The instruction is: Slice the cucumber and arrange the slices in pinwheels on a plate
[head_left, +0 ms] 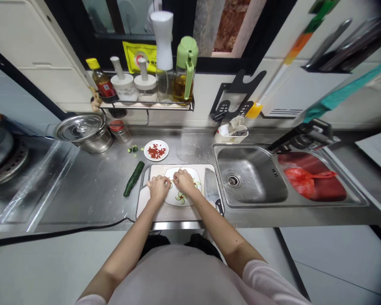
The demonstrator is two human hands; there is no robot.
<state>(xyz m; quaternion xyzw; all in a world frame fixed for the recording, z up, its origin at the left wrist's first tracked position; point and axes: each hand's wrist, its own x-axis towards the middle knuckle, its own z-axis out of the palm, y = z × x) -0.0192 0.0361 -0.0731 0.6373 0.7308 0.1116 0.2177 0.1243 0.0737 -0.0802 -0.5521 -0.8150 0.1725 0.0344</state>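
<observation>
Both hands are over a white square plate that lies on a cutting board. My left hand is closed in a pinch at the plate's left side, with a bit of thin cucumber slice showing at its fingertips. My right hand is also closed, fingertips pressed together near the left ones; what they hold is hidden. Cucumber slices with a red centre form a pinwheel at the plate's front, and another cluster shows at its right. A cleaver rests on the board's right side.
Left of the board lies a whole cucumber. Behind are a small dish of red pieces and cucumber scraps. A lidded steel pot stands back left. To the right is a sink with a red bag in its second basin.
</observation>
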